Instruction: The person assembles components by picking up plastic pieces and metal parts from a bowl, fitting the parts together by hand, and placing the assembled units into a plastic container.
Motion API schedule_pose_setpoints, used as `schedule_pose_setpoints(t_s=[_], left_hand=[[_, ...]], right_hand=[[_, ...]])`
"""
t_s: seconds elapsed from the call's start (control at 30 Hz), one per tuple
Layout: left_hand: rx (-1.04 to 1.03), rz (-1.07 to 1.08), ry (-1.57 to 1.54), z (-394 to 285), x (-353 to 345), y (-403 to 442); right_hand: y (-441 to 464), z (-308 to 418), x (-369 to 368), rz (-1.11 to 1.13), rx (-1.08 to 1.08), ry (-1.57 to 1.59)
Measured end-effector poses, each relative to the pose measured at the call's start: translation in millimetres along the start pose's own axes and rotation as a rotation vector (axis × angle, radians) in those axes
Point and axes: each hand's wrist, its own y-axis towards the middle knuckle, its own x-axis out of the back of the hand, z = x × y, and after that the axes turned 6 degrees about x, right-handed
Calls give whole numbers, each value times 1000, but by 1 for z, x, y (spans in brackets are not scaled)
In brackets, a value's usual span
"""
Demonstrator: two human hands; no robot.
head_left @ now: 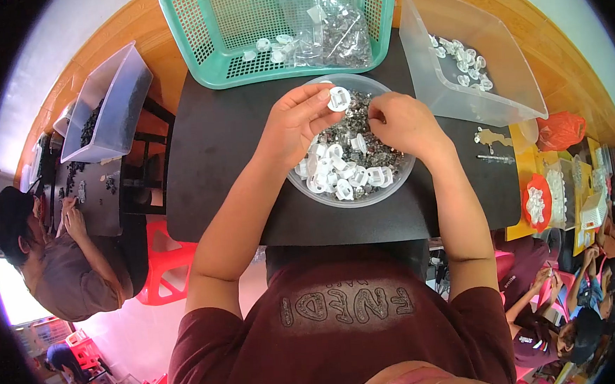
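Note:
My left hand (297,122) pinches a round white plastic part (339,99) with a slotted middle, held above the far left side of a clear round bowl (354,204). Small dark and silvery metal pieces (383,145) fill much of the bowl, and a heap of similar white parts (331,168) lies at its near left. Over the bowl's right side, my right hand (405,121) has its fingers curled together, with the fingertips down at the metal pieces. Whatever they grip is hidden or too small to name.
Beyond the bowl stands a green basket (205,75) holding white parts and a clear bag of metal pieces (346,38). A translucent bin (482,104) with white parts is at right. On the dark table (214,155) lies a thin clear item (495,159). Other people work at both sides.

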Motion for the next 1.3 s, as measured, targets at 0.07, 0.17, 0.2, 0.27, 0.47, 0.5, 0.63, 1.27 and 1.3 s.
schedule_pose_setpoints(t_s=[0.07,0.17,0.2,0.27,0.47,0.5,0.63,1.27,1.3], left_hand=[[0,1,-10,0,1,0],[-3,11,-20,0,0,0],[-4,16,-19,-1,-1,0],[-5,15,-12,-1,-1,-1],[-7,27,-12,-1,-1,-1],[-7,32,-10,-1,-2,-2],[-27,59,-4,0,-2,-2],[-69,76,65,2,-5,-6],[-79,59,83,2,-6,-6]], right_hand=[[1,-1,0,-25,-8,69],[2,-1,2,-105,-39,372],[2,1,5,-140,-51,456],[2,2,6,-174,-59,538],[3,2,-1,-282,-36,843],[1,4,1,-311,-6,911],[-2,14,0,-493,281,659],[2,16,-7,-696,638,229],[2,15,-8,-696,639,229]])
